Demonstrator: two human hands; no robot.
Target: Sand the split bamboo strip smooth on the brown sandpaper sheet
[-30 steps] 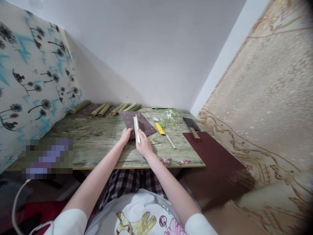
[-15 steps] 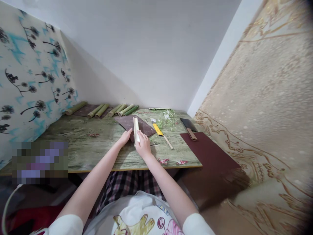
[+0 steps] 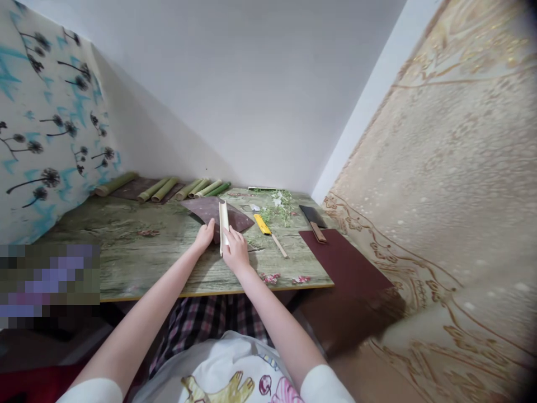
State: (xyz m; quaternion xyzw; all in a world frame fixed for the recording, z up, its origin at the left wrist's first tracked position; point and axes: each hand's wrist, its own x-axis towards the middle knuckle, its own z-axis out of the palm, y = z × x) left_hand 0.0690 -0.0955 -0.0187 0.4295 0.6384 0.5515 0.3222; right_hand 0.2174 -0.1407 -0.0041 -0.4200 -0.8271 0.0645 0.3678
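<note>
Two hands work near the front edge of the bench [image 3: 138, 263], around mid-width. Right hand [image 3: 235, 252] has fingers curled round the lower part of a pale bamboo strip [image 3: 224, 221], holding it. Strip's long axis runs front-to-back above a dark brown sheet [image 3: 197, 207]. Left hand [image 3: 204, 235] sits open just left, contact unclear; right is nearer.

bamboo strip [image 3: 224, 221] partly hidden, pixelated patch [image 3: 48, 285] btm-left

Head-mounted — forward and down, close over left hand [image 3: 204, 236] and right hand [image 3: 235, 252]
</note>
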